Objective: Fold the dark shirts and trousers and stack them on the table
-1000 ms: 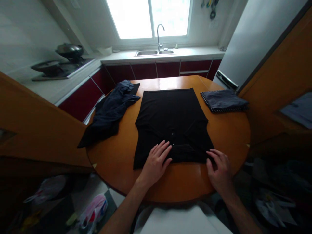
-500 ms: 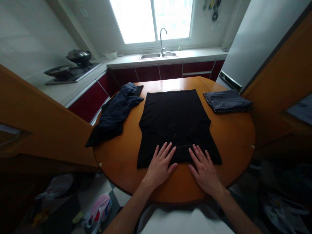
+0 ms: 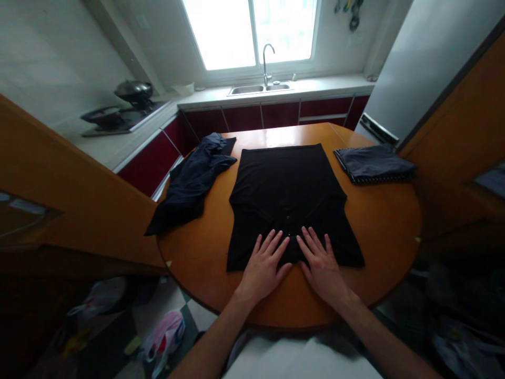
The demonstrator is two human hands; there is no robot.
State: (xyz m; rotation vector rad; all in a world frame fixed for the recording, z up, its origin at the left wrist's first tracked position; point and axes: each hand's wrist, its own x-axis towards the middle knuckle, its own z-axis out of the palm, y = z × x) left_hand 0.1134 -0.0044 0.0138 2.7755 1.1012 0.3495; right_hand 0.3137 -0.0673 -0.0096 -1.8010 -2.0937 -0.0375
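Observation:
A black shirt (image 3: 290, 179) lies spread flat on the wooden table (image 3: 389, 221), its collar end toward me and small buttons showing near the middle. My left hand (image 3: 263, 266) rests flat on the collar end, fingers stretched out and thumb pointing inward. Beside it, my right hand (image 3: 320, 263) also lies flat on the cloth with its fingers spread. The thumbs are close but apart. Part of the collar is hidden under my fingers.
Crumpled dark clothes (image 3: 193, 179) hang over the table's left edge. A folded grey stack of clothes (image 3: 374, 163) sits at the right. Beyond are a sink (image 3: 246, 89), a stove with pans (image 3: 106, 118) and a fridge (image 3: 410, 68). Plastic bags (image 3: 165, 334) lie on the floor.
My right hand has slid left along the collar, closer to my left hand. The left hand stays about where it was on the shirt. The view has shifted slightly.

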